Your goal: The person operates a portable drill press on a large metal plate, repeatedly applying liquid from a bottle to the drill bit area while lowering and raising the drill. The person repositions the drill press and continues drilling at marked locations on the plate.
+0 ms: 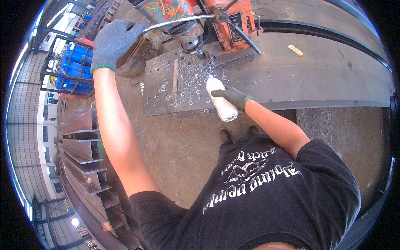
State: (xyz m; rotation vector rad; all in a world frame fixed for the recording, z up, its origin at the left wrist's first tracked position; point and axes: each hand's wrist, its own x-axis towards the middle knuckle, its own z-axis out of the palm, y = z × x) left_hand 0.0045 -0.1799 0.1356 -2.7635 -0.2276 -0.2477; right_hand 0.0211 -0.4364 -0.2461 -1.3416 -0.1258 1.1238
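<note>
My left hand [116, 45], in a grey glove with a green cuff, is closed round the outer end of a long metal feed lever [180, 20]. That lever runs to the hub of an orange drill press [225, 31]. My right hand [234, 98], in a dark glove, grips a white squeeze bottle [223, 109], tilted with its narrow nozzle toward the drill's lower end. Under the drill chuck [192, 43] lies a dark steel plate [160, 93] with drilled holes, chalk circles and scattered metal chips. The cutting tip is hard to make out.
A flat metal strip [175, 76] lies on the plate. To the right, a wide steel beam [291, 75] carries a small yellowish piece [295, 50]. Stacked steel beams [83, 150] stand at left, with blue cylinders [77, 64] in a rack behind them.
</note>
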